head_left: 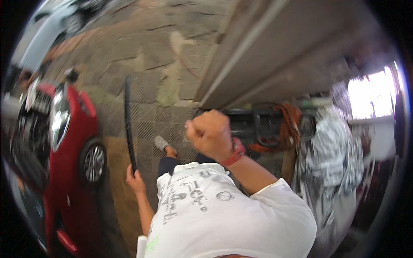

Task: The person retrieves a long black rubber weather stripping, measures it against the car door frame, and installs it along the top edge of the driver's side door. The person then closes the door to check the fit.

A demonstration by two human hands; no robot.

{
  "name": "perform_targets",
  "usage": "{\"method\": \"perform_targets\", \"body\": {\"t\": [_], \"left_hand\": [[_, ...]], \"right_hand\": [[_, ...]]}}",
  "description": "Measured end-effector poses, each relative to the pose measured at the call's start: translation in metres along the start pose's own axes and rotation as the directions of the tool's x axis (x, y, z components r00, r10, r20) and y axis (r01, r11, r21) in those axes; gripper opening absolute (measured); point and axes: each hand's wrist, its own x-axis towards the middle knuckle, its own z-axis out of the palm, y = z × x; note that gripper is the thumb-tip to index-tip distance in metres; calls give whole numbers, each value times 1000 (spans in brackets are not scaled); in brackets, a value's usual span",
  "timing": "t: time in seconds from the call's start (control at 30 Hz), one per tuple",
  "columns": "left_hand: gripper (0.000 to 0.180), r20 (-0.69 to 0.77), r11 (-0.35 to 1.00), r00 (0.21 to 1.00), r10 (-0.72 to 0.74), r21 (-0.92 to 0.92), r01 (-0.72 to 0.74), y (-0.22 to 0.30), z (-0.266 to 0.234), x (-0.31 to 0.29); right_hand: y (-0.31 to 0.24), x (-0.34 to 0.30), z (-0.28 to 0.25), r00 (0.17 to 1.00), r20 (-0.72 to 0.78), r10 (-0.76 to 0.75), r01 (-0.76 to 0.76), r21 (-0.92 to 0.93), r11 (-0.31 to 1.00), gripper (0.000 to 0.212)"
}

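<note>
1 glaring white rectangular opening (371, 99) at the right is burnt out, with haze bleeding around its edges. Softer light spreads across the grey patterned floor tiles (146, 122), while the lower left sinks into shadow along the glossy red car (75, 118), its clear elongated headlight (60, 124) catching a hard glint. Blur smears the broad brown ridged panel (297, 47) and softens the long thin black strip (128, 124). Fisheye distortion bends the rim, and all 4 corners fall to black.

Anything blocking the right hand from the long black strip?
Nothing visible does. The long black strip is in the left hand; between it and the raised right hand only floor and a shod foot show, lower down.
</note>
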Motion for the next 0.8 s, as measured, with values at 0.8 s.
{"method": "perform_targets", "body": {"t": [0.8], "left_hand": [[39, 895, 882, 396, 206, 6, -471, 189, 237, -81]], "right_hand": [[202, -420, -92, -155, -160, 975, -664, 747, 17, 43]]}}
